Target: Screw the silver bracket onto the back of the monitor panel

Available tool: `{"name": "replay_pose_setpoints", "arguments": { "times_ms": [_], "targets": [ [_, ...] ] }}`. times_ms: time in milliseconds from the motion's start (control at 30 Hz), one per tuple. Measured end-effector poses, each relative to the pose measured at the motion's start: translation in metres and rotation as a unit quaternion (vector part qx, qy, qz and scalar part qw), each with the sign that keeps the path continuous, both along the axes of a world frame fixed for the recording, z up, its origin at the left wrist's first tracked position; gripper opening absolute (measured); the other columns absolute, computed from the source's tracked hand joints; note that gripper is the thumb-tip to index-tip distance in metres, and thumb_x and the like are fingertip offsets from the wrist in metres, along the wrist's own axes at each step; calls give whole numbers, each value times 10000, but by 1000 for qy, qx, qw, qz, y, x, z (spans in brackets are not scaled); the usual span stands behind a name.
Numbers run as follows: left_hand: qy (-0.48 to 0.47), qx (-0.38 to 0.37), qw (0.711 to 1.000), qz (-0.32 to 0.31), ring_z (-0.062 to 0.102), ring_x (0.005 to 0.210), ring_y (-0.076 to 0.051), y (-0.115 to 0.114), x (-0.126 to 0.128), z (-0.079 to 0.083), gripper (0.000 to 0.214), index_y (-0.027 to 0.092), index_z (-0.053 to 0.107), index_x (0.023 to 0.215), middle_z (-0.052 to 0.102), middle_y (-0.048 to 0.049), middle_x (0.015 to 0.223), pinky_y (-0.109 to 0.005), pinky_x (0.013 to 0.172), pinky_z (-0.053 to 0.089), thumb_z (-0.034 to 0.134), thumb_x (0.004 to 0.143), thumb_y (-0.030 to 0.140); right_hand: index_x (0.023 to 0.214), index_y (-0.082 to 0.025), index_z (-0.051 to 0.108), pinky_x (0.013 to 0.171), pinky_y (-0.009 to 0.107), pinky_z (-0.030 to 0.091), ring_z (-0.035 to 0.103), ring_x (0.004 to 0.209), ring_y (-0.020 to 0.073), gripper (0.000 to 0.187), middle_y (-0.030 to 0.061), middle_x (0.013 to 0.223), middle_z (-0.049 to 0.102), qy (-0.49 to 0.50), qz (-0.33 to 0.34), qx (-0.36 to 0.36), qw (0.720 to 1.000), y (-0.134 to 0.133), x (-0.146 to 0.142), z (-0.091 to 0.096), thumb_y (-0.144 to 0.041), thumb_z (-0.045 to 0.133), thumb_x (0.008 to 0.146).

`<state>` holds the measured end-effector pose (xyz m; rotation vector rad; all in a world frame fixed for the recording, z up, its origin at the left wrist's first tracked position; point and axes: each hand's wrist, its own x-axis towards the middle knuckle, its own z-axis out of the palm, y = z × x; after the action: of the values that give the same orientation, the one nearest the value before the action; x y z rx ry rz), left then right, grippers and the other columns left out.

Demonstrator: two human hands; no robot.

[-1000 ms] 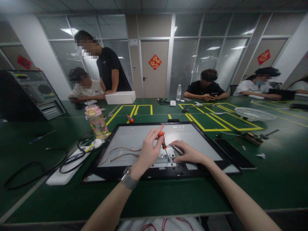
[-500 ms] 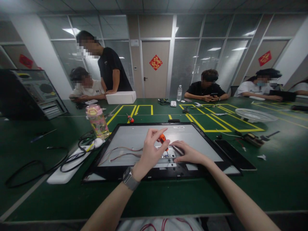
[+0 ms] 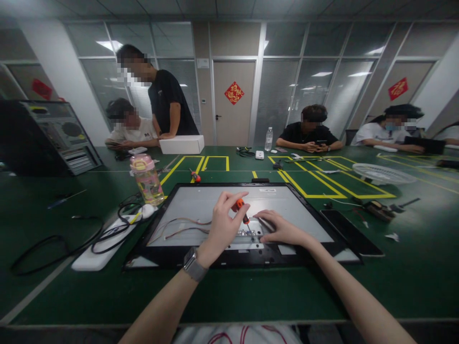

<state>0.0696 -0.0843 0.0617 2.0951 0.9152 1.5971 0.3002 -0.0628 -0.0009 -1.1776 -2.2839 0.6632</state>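
Observation:
My left hand (image 3: 225, 220), with a watch on its wrist, grips an orange and black screwdriver (image 3: 243, 210) between thumb and fingers. The shaft points down at a small metal bracket (image 3: 256, 227) on the back of a flat display panel (image 3: 190, 200). Whether the tip sits in a screw is too small to tell. My right hand (image 3: 278, 226) rests at the bracket's right side, fingers bent and apart from the thumb; anything under its fingertips is hidden. Thin wires (image 3: 179, 226) run across the panel to the left of the bracket.
A pink-lidded bottle (image 3: 147, 180) and a white power strip (image 3: 96, 246) with black cables lie left. A phone-like black slab (image 3: 349, 231) lies right. A red screwdriver (image 3: 195, 177) is beyond the panel. A computer case (image 3: 68, 136) stands far left. Several people sit or stand across the table.
The screwdriver handle in my left hand has turned and tilted slightly left, and the thumb has shifted a little. My right hand stays in place. The view has moved slightly.

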Motion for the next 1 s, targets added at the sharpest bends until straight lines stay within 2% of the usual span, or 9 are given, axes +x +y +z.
{"name": "replay_pose_setpoints", "arguments": {
  "times_ms": [100, 167, 300, 367, 433, 567, 833, 933, 1000],
  "targets": [
    [-9, 7, 1000, 15, 530, 710, -112, -1, 1, 0, 202, 209, 692, 1012, 504, 4, 819, -256, 711, 461, 668, 811, 224, 1278, -254, 517, 1042, 447, 351, 444, 1203, 299, 686, 81, 1272, 517, -3, 0, -2, 1000, -1, 0, 1, -523, 752, 692],
    [-20, 3, 1000, 3, 541, 731, -115, -1, 1, -1, 215, 224, 689, 1031, 511, 0, 832, -260, 726, 467, 657, 819, 214, 1279, -246, 515, 1043, 441, 353, 444, 1204, 297, 690, 85, 1271, 515, -5, -1, -3, 1000, -1, 0, 1, -520, 752, 693],
    [-62, -35, 994, -83, 593, 842, -135, 0, 2, -3, 345, 224, 595, 1195, 581, -32, 936, -288, 805, 492, 569, 860, 146, 1268, -246, 522, 1048, 445, 350, 441, 1209, 297, 675, 84, 1272, 516, -5, -2, -4, 1000, 0, 0, 1, -521, 748, 694],
    [-73, -51, 989, -122, 607, 916, -152, 0, 2, -3, 310, 213, 599, 1176, 606, -54, 998, -306, 845, 495, 519, 885, 145, 1261, -249, 529, 1050, 453, 345, 438, 1212, 303, 671, 83, 1275, 517, -5, -2, -4, 1000, 0, -1, 2, -523, 750, 690],
    [-72, -42, 990, -113, 603, 936, -165, -1, 3, -2, 236, 210, 651, 1082, 606, -55, 992, -311, 846, 494, 552, 871, 173, 1263, -251, 527, 1047, 456, 347, 438, 1211, 304, 674, 84, 1274, 518, -5, -2, -4, 1000, -1, -1, 3, -525, 750, 689],
    [-83, -18, 996, -38, 593, 805, -149, 0, 2, 0, 153, 199, 702, 949, 586, -29, 865, -289, 757, 496, 651, 805, 198, 1271, -261, 518, 1044, 462, 351, 442, 1208, 298, 673, 84, 1270, 518, -5, -2, -4, 1000, -2, -1, 3, -521, 750, 694],
    [-76, -67, 987, -122, 621, 1014, -191, 3, -1, -5, 294, 207, 620, 1185, 650, -83, 1065, -346, 913, 477, 486, 925, 234, 1271, -244, 522, 1045, 448, 350, 442, 1207, 298, 668, 86, 1277, 520, -7, 5, 1, 1000, 2, 1, -2, -496, 757, 698],
    [-67, -77, 984, -149, 608, 1047, -187, 1, 0, -5, 324, 221, 596, 1229, 660, -76, 1061, -356, 948, 455, 430, 952, 236, 1271, -237, 519, 1044, 449, 349, 436, 1208, 300, 673, 90, 1277, 516, -10, 9, 6, 1000, 2, 1, -2, -498, 757, 698],
    [-60, -69, 985, -148, 614, 985, -177, 1, 1, -5, 301, 227, 624, 1192, 652, -67, 1012, -333, 902, 475, 463, 938, 234, 1266, -238, 521, 1044, 452, 347, 432, 1209, 301, 671, 89, 1275, 515, -9, 5, 6, 1000, 2, 1, -2, -497, 760, 694]
  ]
}}
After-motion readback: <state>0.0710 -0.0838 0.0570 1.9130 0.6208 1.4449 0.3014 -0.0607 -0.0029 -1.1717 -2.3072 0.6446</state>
